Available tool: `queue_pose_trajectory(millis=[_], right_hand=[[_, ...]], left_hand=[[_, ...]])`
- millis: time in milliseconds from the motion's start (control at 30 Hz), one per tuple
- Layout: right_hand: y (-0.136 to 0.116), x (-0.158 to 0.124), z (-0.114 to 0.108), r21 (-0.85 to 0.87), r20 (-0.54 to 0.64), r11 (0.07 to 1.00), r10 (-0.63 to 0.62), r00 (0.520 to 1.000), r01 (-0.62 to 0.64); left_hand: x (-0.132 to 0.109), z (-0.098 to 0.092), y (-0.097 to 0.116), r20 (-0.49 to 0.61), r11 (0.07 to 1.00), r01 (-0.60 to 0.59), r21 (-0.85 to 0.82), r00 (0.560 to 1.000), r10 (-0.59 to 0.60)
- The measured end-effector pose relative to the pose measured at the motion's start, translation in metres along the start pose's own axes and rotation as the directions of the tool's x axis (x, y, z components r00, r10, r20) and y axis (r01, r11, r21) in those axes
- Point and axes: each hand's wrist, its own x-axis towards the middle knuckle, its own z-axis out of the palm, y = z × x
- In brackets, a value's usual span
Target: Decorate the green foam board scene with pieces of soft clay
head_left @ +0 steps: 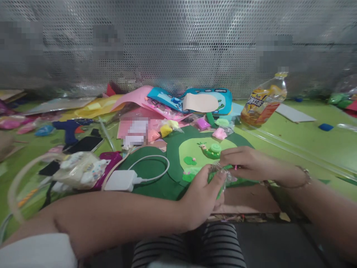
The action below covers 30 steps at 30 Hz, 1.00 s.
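My left hand (203, 193) is closed around a clear plastic packet of green clay (220, 186) near the table's front edge. At the top of this packet, the bent fingers of my right hand (248, 162) are pressed together on the plastic; their tips are partly hidden. Just beyond my hands lies a green paper board with a light-green centre (189, 147). On it stands a green clay snail (212, 149) with a coiled shell. A flat green clay lily pad (190, 160) with a small pink dot lies to the snail's left.
Small clay packs, including a yellow one (166, 129) and a purple one (202, 123), lie behind the board. A white charger (121, 180), phone (85, 144) and blue glue gun (68, 130) are left. A plastic bottle (262, 102) leans at the back right.
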Motion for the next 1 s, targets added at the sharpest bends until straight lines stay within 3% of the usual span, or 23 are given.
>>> queue_pose_trajectory(millis=[133,200,433,567,667,767,867,933,1000], right_hand=[[0.003,-0.001,-0.008,-0.025,-0.213,1.000,-0.012,0.977,0.007],[0.003,0.000,-0.011,0.011,-0.253,1.000,-0.004,0.968,0.007],[-0.003,0.004,-0.001,0.195,-0.099,0.979,-0.032,0.995,0.051],[-0.006,0.004,0.007,0.258,-0.039,0.966,0.006,0.999,0.004],[-0.008,0.004,0.010,0.307,0.002,0.951,0.030,1.000,-0.029],[-0.008,0.004,0.008,0.337,-0.006,0.942,0.015,1.000,-0.012],[-0.001,0.003,-0.001,0.307,-0.103,0.951,0.007,0.995,0.025],[0.008,0.000,-0.011,0.260,-0.257,0.966,0.082,0.963,-0.013],[0.018,-0.005,-0.019,0.257,-0.473,0.957,0.249,0.845,-0.138]], left_hand=[[-0.001,0.001,0.004,0.029,0.998,-0.045,-0.032,0.999,0.046],[-0.002,0.001,0.002,0.016,0.998,-0.051,-0.023,0.999,0.052],[-0.002,-0.003,-0.008,0.042,0.998,-0.042,0.047,0.998,0.040],[-0.003,-0.002,-0.011,-0.014,0.998,0.037,0.058,0.999,-0.036],[-0.004,-0.002,-0.012,-0.047,0.993,0.079,0.086,0.996,-0.075],[-0.005,-0.002,-0.010,-0.006,0.989,0.066,0.129,0.998,-0.066],[-0.005,-0.002,-0.005,0.043,0.997,0.011,0.076,0.999,-0.014],[-0.005,-0.002,-0.004,0.040,0.998,-0.003,0.060,0.999,0.000],[-0.005,-0.002,-0.004,0.040,0.996,0.017,0.088,0.999,-0.021]])
